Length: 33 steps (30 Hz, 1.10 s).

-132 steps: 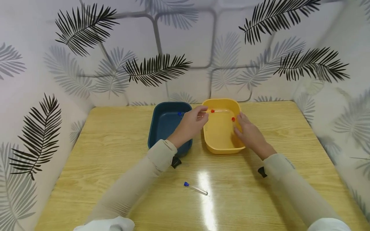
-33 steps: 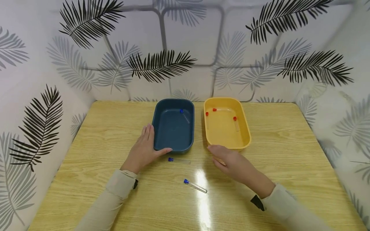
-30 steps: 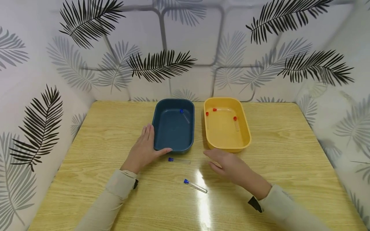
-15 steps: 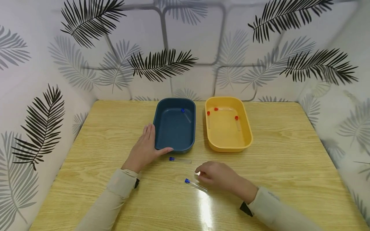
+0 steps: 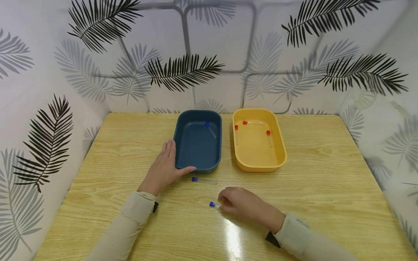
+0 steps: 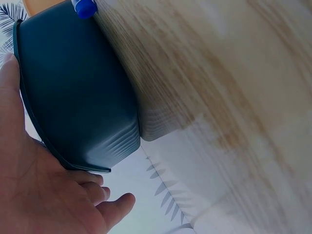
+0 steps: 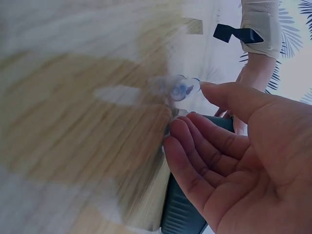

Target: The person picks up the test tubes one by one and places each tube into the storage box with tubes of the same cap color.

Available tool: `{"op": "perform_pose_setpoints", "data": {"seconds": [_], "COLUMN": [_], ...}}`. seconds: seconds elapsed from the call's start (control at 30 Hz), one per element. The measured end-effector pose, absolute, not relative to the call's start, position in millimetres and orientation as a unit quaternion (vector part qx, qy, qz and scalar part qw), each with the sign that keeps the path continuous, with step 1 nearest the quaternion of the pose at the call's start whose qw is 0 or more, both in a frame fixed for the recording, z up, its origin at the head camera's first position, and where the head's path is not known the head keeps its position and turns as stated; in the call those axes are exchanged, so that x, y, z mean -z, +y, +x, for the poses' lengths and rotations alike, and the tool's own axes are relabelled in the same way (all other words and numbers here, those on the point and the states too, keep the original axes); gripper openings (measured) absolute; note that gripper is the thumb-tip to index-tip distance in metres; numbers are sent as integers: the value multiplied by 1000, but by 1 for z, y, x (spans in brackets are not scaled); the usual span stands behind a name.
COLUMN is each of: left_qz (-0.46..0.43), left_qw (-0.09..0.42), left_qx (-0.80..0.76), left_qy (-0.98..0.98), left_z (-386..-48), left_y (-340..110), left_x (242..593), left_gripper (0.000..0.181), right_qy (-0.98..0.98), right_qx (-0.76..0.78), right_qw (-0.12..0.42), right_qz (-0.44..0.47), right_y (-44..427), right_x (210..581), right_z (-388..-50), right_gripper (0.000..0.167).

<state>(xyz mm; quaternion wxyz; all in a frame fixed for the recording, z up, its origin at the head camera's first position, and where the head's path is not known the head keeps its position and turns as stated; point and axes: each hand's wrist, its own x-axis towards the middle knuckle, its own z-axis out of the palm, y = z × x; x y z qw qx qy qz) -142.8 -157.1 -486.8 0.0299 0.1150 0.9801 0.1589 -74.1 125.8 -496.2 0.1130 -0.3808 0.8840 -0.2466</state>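
My left hand (image 5: 162,169) rests against the near left corner of the dark blue bin (image 5: 198,159), fingers along its left side and thumb along the front rim. In the left wrist view, the thumb (image 6: 9,83) touches the rim. My right hand (image 5: 243,203) is over a blue-capped test tube (image 5: 212,204) on the table, covering most of its clear length. Seen from the right wrist, the thumb and loosely bent fingers are apart, with the tube's clear end (image 7: 180,89) by the thumb tip. Another blue-capped test tube (image 5: 205,181) lies in front of the blue bin.
A yellow bin (image 5: 259,168) stands right of the blue one, holding red-capped tubes (image 5: 268,133). Inside the blue bin lies a blue-capped tube (image 5: 210,129). The wooden table (image 5: 127,137) meets a leaf-patterned backdrop (image 5: 215,87) behind.
The left hand left the bins' middle for the blue bin's corner. A third red-capped tube is in the yellow bin. My right hand moved from there down-left to the nearer blue-capped tube.
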Motion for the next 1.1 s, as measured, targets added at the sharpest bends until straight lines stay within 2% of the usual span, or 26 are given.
{"op": "perform_pose_setpoints", "data": {"seconds": [0.7,1.1], "left_qz": [112,107], "left_qw": [20,25], "left_qx": [-160,-162], "left_qy": [981,981], "left_z": [-143,-142], "left_y": [-158,-158], "left_x": [489,490], "left_gripper": [120,120], "right_qy": [890,891], "right_qx": [271,272], "right_qw": [166,160], "right_qz": [-327,-327], "right_y": [115,113], "right_x": [501,502], "right_z": [-75,-75], "right_gripper": [7,4]}}
